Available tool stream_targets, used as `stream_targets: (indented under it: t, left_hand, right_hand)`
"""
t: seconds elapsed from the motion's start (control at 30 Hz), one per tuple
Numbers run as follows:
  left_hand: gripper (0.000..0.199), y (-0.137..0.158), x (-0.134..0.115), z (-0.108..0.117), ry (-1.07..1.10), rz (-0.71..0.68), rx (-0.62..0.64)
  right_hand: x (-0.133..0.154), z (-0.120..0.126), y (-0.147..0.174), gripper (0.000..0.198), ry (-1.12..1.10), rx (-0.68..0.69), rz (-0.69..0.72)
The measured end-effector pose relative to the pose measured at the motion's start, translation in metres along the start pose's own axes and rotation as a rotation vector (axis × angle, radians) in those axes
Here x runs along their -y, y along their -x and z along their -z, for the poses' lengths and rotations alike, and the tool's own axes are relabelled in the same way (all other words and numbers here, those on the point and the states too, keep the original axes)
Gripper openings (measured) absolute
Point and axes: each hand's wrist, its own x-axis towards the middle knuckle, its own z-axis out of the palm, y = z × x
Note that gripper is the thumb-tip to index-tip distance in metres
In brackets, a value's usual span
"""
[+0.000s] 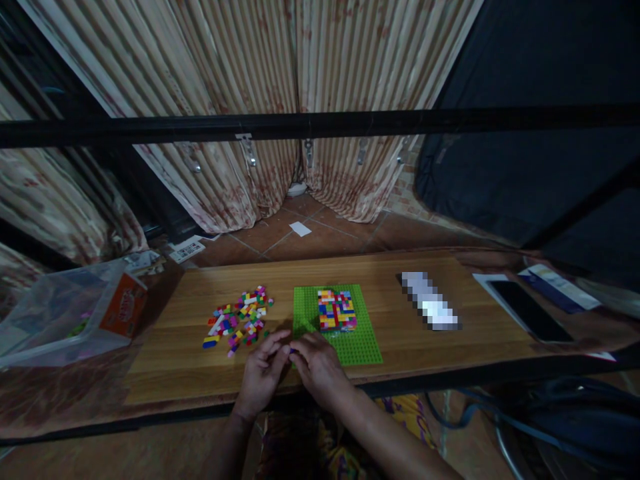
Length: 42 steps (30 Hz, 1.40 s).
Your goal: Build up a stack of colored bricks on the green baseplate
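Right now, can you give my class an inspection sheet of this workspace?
Surface: wooden board on a reddish table.
Job's things: multicoloured brick build on a green baseplate; loose bricks left of it.
Clutter: dark phone-like slab, pixelated item, clear bin.
Grippers: bare left hand and right hand meet at a small dark piece.
Cables: blue hose-like strand, lower right; cable or not, unclear.
Surroundings: patterned curtains, black bar, tiled floor with white paper.

Dim light, stretched edges, soft detail
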Motion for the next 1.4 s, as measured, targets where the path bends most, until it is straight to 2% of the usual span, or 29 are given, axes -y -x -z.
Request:
stream_targets:
  t: [0.63,0.8,0.9,1.0,1.07,1.1,1.17,1.27,1.4]
  left_hand:
    - [0.033,0.0,-0.001,0.003,0.025,0.009,-0.026]
    - [0.027,-0.002,-0.004,0.008,0.025,0.037,-0.008]
    - [0.027,-0.004,-0.004,0.013,0.018,0.061,0.017]
    - [0.03,-0.005,-0.003,0.015,-0.007,0.078,-0.012]
    - [0.032,-0.006,0.0,0.014,-0.058,0.066,-0.059]
    - [0.032,-0.006,0.002,0.012,-0.09,0.057,-0.081]
    - [0.033,-0.007,0.006,0.009,-0.156,0.04,-0.113]
    - [0.036,-0.008,0.008,0.005,-0.236,0.054,-0.145]
    - [0.042,-0.011,0.002,0.003,-0.291,0.108,-0.201]
  right_hand:
    - [0.002,0.001,0.002,0.014,-0.132,-0.109,-0.003]
    - [0.003,-0.009,0.001,0.01,-0.137,-0.132,-0.045]
    - [0.008,-0.006,0.002,0.011,-0.151,-0.127,-0.07]
    - [0.01,0.016,0.012,0.019,-0.178,-0.155,-0.05]
    - [0.003,0.04,0.027,0.019,-0.163,-0.179,-0.021]
    - [-0.006,0.054,0.036,0.019,-0.126,-0.237,-0.041]
    - [-0.033,0.084,0.058,0.021,-0.031,-0.379,-0.133]
    - [-0.09,0.126,0.092,0.025,0.201,-0.6,-0.359]
    - [-0.158,0.165,0.119,0.04,0.517,-0.653,-0.54]
